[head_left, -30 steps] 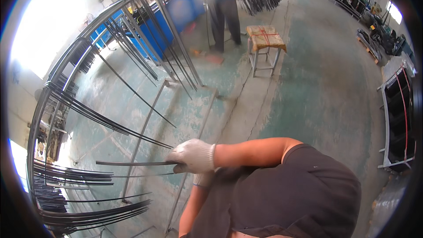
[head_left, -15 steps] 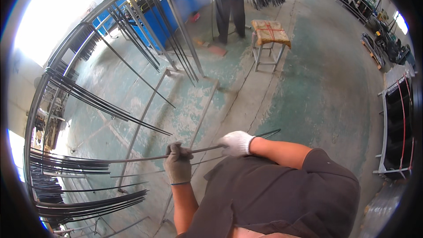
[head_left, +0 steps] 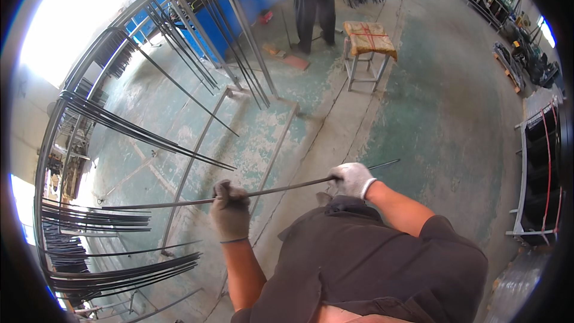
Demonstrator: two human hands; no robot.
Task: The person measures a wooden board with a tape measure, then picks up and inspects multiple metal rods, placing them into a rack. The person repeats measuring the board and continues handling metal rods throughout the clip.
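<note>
A long thin dark rod (head_left: 287, 187) runs across in front of my body, tilted slightly up to the right. My left hand (head_left: 231, 210), in a dirty grey glove, is closed around it near the rack. Farther right, my right hand (head_left: 353, 179), in a white glove, is closed on the same rod, whose end sticks out past the wrist. The rod's left end lies just above a bundle of black rods (head_left: 107, 221) on the rack; whether they touch I cannot tell.
A curved metal rack (head_left: 52, 134) on the left carries several bundles of hanging black rods. A stool (head_left: 369, 42) with a yellow-brown cushion stands ahead. Beyond it a person (head_left: 312, 9) stands near blue machinery (head_left: 251, 0). A black stacked load (head_left: 540, 170) stands at the right.
Both hands have raised the rod. My right hand has moved right and up, my left slightly left and up. The rod's left end has come away from among the rack's rods.
</note>
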